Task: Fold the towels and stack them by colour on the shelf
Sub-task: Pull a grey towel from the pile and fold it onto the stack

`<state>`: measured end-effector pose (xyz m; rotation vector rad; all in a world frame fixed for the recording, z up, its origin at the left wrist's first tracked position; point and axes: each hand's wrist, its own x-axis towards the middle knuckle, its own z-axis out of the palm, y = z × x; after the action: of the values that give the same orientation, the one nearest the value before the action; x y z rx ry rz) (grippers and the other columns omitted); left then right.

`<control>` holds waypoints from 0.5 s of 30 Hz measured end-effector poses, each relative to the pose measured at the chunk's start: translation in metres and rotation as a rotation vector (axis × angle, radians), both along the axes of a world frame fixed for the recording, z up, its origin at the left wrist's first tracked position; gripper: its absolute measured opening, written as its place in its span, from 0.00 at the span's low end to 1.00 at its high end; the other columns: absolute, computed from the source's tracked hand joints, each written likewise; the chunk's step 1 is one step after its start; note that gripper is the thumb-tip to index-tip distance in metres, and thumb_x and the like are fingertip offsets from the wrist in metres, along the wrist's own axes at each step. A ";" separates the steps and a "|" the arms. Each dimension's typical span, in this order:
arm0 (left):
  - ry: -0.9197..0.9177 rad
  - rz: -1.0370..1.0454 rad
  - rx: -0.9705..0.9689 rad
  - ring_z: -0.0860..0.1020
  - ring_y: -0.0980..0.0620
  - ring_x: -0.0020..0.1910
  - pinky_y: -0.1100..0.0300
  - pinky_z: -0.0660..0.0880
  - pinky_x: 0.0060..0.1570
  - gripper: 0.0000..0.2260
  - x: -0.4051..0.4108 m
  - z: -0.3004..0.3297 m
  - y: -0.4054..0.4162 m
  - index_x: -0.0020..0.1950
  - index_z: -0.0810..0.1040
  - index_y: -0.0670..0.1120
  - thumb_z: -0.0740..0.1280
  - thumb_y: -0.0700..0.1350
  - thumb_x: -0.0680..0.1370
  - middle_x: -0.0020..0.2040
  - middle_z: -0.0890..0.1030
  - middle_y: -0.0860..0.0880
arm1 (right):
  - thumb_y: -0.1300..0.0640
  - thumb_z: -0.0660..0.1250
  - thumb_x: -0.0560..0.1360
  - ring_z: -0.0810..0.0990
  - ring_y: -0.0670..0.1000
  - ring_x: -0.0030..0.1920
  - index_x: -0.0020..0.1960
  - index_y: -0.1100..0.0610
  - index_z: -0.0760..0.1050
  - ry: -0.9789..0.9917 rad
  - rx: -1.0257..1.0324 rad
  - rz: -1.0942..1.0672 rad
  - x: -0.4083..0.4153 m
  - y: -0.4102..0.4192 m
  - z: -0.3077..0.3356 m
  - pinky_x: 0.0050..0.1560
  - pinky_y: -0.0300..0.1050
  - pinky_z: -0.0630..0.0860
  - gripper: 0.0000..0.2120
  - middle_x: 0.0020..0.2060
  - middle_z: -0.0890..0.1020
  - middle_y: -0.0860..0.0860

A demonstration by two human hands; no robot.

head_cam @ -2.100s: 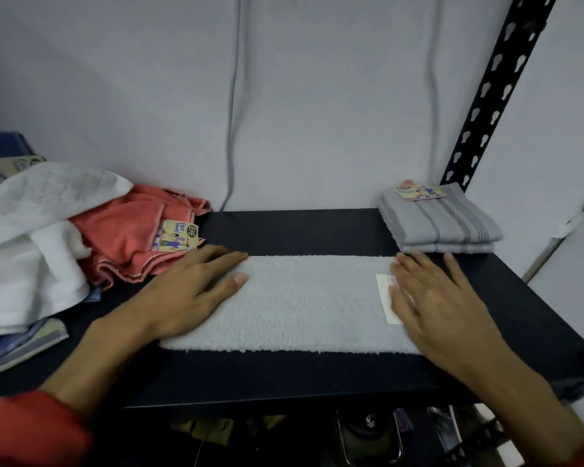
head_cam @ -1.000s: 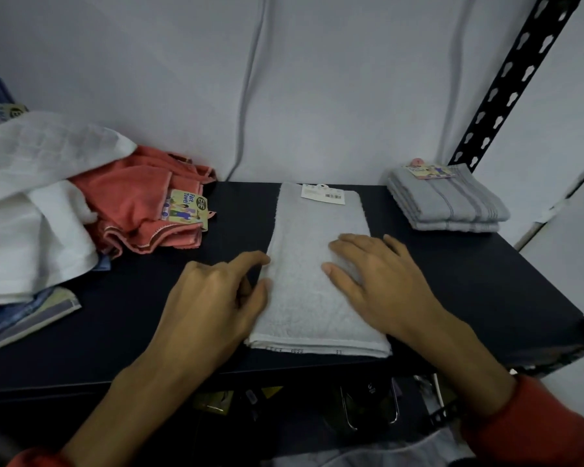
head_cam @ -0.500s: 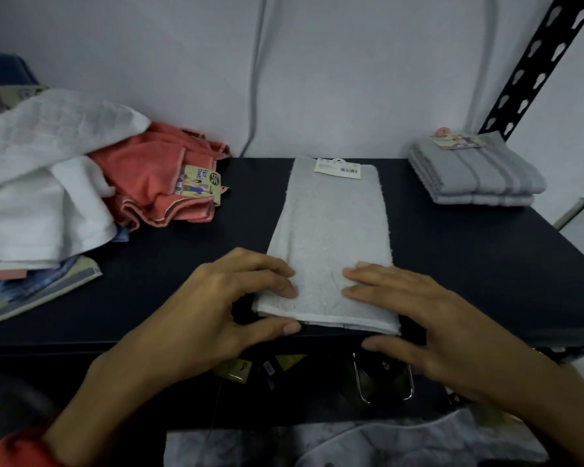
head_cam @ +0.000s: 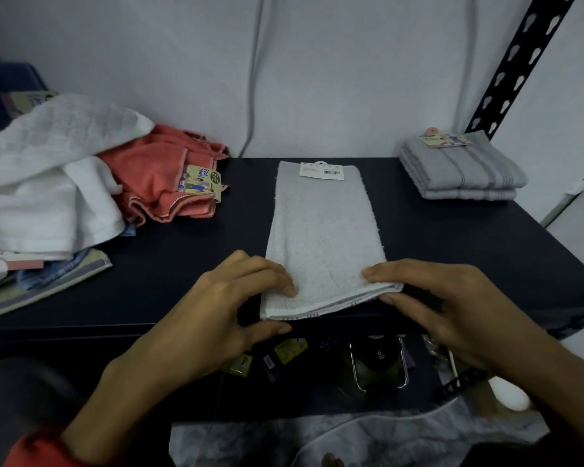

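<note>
Grey towel (head_cam: 321, 230) lying lengthwise mid-shelf (head_cam: 486, 244), near edge pinched at both corners — left hand (head_cam: 226, 311), right hand (head_cam: 445, 305). Best lifted evenly, carried to the tagged far end, 2 edges matched — then pressed flat.

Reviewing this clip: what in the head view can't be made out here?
- Pale towel: its layer count, since only the near edge shows.
- Barcode tag: print too small to read.
- Left pile: cut off by the frame edge; white cloth covers what lies below.
- Under the shelf: dark, blurred clutter.
- Left hand and right hand: thumbs partly under the towel's edge.
</note>
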<state>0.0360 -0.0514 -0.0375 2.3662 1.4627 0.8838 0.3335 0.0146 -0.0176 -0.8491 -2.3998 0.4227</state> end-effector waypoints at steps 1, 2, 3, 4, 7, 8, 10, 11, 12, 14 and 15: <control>-0.048 0.019 -0.005 0.80 0.54 0.55 0.57 0.78 0.53 0.18 0.001 0.001 -0.003 0.60 0.81 0.55 0.77 0.53 0.71 0.57 0.80 0.60 | 0.54 0.70 0.77 0.82 0.38 0.54 0.60 0.55 0.82 0.023 0.011 -0.013 0.000 -0.002 0.001 0.56 0.35 0.78 0.13 0.54 0.85 0.42; -0.109 0.042 -0.008 0.81 0.54 0.54 0.57 0.79 0.52 0.18 0.002 0.004 -0.005 0.61 0.80 0.56 0.77 0.52 0.72 0.55 0.82 0.58 | 0.54 0.70 0.78 0.83 0.38 0.52 0.59 0.55 0.83 0.054 0.012 -0.023 0.000 -0.003 0.002 0.54 0.35 0.78 0.11 0.52 0.85 0.42; -0.166 0.062 0.005 0.83 0.54 0.52 0.57 0.79 0.51 0.18 0.003 0.008 -0.007 0.62 0.80 0.56 0.76 0.51 0.73 0.53 0.83 0.56 | 0.54 0.70 0.78 0.83 0.39 0.52 0.59 0.55 0.83 0.092 0.006 -0.034 -0.001 -0.005 0.005 0.53 0.35 0.78 0.11 0.51 0.85 0.41; -0.205 0.081 0.030 0.83 0.55 0.51 0.58 0.79 0.50 0.17 0.005 0.012 -0.008 0.62 0.79 0.56 0.76 0.51 0.74 0.51 0.84 0.55 | 0.54 0.69 0.78 0.83 0.40 0.52 0.59 0.54 0.82 0.137 -0.013 -0.045 -0.001 -0.007 0.008 0.53 0.34 0.78 0.11 0.51 0.85 0.40; -0.203 0.111 0.162 0.83 0.57 0.50 0.59 0.78 0.50 0.15 0.009 0.028 -0.007 0.65 0.79 0.52 0.72 0.48 0.79 0.52 0.84 0.54 | 0.55 0.69 0.77 0.84 0.44 0.52 0.58 0.51 0.79 0.277 -0.110 -0.075 -0.001 -0.015 0.023 0.51 0.38 0.79 0.10 0.50 0.84 0.44; -0.176 0.110 0.218 0.83 0.58 0.50 0.62 0.78 0.51 0.14 0.010 0.032 -0.006 0.66 0.79 0.49 0.71 0.46 0.81 0.52 0.84 0.54 | 0.55 0.68 0.76 0.84 0.46 0.50 0.57 0.51 0.78 0.316 -0.143 -0.073 -0.002 -0.017 0.030 0.50 0.41 0.79 0.10 0.49 0.85 0.45; -0.097 0.116 0.314 0.80 0.61 0.47 0.70 0.73 0.51 0.14 0.014 0.041 -0.003 0.68 0.79 0.45 0.67 0.43 0.82 0.49 0.81 0.55 | 0.57 0.67 0.77 0.84 0.48 0.50 0.56 0.52 0.78 0.347 -0.159 -0.053 -0.003 -0.019 0.042 0.48 0.44 0.80 0.09 0.48 0.85 0.47; -0.061 0.127 0.353 0.78 0.62 0.46 0.73 0.70 0.51 0.15 0.015 0.046 0.000 0.68 0.79 0.44 0.66 0.42 0.82 0.48 0.79 0.55 | 0.57 0.66 0.78 0.84 0.48 0.51 0.57 0.52 0.78 0.334 -0.141 -0.050 -0.005 -0.017 0.048 0.49 0.44 0.79 0.08 0.49 0.85 0.46; -0.033 0.136 0.385 0.77 0.62 0.45 0.73 0.69 0.50 0.15 0.017 0.053 0.004 0.68 0.79 0.43 0.65 0.42 0.82 0.47 0.79 0.54 | 0.56 0.65 0.78 0.83 0.48 0.51 0.57 0.53 0.79 0.316 -0.119 -0.059 -0.006 -0.013 0.053 0.50 0.44 0.79 0.09 0.49 0.84 0.45; 0.002 0.146 0.415 0.79 0.57 0.46 0.69 0.72 0.50 0.14 0.019 0.069 0.018 0.67 0.80 0.43 0.64 0.43 0.82 0.49 0.83 0.50 | 0.54 0.63 0.80 0.82 0.46 0.51 0.57 0.52 0.80 0.294 -0.065 -0.102 -0.010 0.004 0.060 0.50 0.41 0.77 0.09 0.48 0.84 0.43; 0.018 0.147 0.409 0.80 0.55 0.47 0.65 0.74 0.50 0.13 0.019 0.078 0.028 0.65 0.81 0.44 0.64 0.43 0.83 0.50 0.84 0.49 | 0.54 0.63 0.80 0.82 0.46 0.48 0.56 0.52 0.80 0.283 -0.040 -0.128 -0.011 0.017 0.063 0.49 0.40 0.77 0.09 0.45 0.83 0.43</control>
<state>0.0549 -0.0230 0.0408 2.5712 1.6078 1.3126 0.3221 0.0314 0.0452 -0.8905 -2.0726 0.5060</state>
